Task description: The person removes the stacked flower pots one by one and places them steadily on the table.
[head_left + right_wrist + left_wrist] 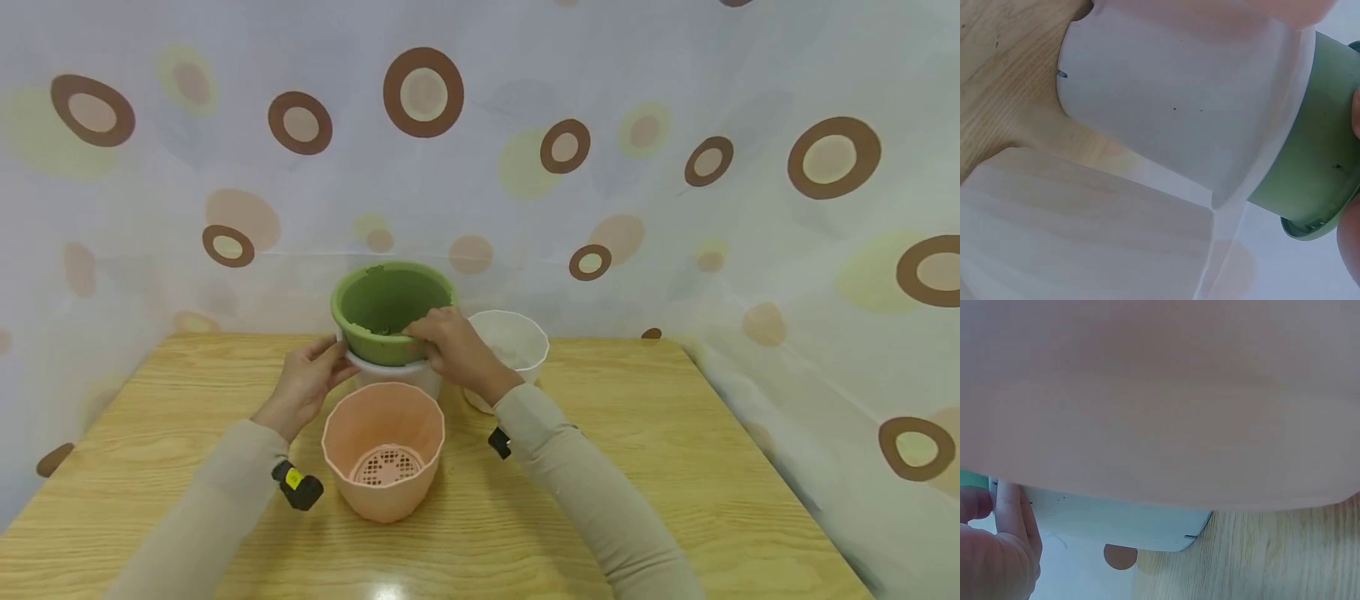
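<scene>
A green flowerpot (386, 348) sits partly inside a white flowerpot (397, 382), its rim standing above the white one. My right hand (459, 348) grips the green pot's near right rim, thumb and fingers on either side of the wall. On the left, my left hand (309, 382) holds the white pot by its rim. The right wrist view shows the green wall (1310, 144) rising out of the white pot (1172, 94). In the left wrist view, a peach flowerpot (1160, 444) hides most of the white pot (1110, 519).
The peach flowerpot (384, 500), with a grated bottom, stands upright just in front of the white one. To the right is another white flowerpot (517, 337) with a wavy rim, partly behind my right wrist. A patterned sheet (480, 192) hangs behind the wooden table (637, 467).
</scene>
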{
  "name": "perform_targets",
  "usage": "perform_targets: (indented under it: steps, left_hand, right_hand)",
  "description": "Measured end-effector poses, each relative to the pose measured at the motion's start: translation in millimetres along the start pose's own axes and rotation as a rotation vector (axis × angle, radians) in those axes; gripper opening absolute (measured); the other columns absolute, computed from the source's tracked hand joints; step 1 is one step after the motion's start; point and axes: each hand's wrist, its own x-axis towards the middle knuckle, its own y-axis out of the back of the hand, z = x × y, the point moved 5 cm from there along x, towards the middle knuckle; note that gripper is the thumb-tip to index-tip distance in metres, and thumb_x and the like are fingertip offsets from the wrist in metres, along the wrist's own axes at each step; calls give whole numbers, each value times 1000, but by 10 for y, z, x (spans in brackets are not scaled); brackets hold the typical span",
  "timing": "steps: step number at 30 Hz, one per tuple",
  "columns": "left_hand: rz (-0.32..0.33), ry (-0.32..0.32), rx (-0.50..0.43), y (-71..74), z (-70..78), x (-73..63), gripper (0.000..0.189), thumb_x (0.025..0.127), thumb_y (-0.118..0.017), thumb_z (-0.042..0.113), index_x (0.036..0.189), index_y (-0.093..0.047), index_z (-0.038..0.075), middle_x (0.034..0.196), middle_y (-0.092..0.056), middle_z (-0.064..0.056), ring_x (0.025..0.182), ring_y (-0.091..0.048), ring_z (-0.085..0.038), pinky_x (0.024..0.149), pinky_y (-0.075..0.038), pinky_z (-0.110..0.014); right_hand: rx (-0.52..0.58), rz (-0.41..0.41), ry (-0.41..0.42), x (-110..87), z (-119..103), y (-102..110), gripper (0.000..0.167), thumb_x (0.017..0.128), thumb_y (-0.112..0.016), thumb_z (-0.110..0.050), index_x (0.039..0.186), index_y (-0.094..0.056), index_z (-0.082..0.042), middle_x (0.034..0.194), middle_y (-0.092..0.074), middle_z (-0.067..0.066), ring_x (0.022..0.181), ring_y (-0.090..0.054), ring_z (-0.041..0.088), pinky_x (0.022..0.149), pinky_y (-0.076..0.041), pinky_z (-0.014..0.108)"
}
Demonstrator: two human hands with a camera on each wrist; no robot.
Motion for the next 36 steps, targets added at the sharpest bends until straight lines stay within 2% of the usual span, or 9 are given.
perform_targets:
  steps: [4, 8, 17, 26, 36]
  left_hand:
    - [12, 9, 0, -6, -12, 4, 50, 103, -43, 13, 148, -27, -2, 118, -48, -12, 84, -62, 0, 90, -53, -16]
    - [16, 11, 7, -20, -13, 2, 52, 103, -43, 13, 149, -25, -2, 127, -44, -18, 84, -62, 1, 90, -53, -15]
    - [-5, 11, 13, -51, -19, 13, 54, 103, -40, 14, 150, -19, -4, 145, -32, -24, 86, -61, 2, 92, -52, -15]
    - [-12, 23, -13, -60, -10, 3, 54, 103, -40, 14, 150, -20, -4, 143, -32, -22, 86, -62, 2, 92, -52, -16]
    - [-6, 39, 14, -51, 0, -16, 54, 104, -41, 16, 151, -20, -1, 138, -37, -19, 89, -60, 0, 94, -52, -17]
  right_hand:
    - [-14, -18, -12, 13, -6, 21, 7, 89, -68, -9, 93, -72, -8, 86, -70, 2, 76, -59, 18, 77, -49, 34]
    - [-26, -28, -18, 18, -21, 52, 8, 89, -67, -10, 95, -72, -8, 88, -71, 2, 78, -59, 18, 78, -49, 34]
    - [-42, -4, -8, 32, -43, 141, 7, 89, -68, -10, 93, -71, -7, 86, -70, 1, 75, -57, 17, 73, -48, 32]
    - [-38, 22, 1, 39, -64, 224, 6, 89, -66, -7, 93, -71, -6, 85, -70, 3, 75, -58, 18, 72, -48, 33]
    - [-40, 18, 4, 67, -97, 299, 8, 91, -65, -8, 96, -70, -5, 86, -68, 3, 76, -56, 19, 73, -47, 34]
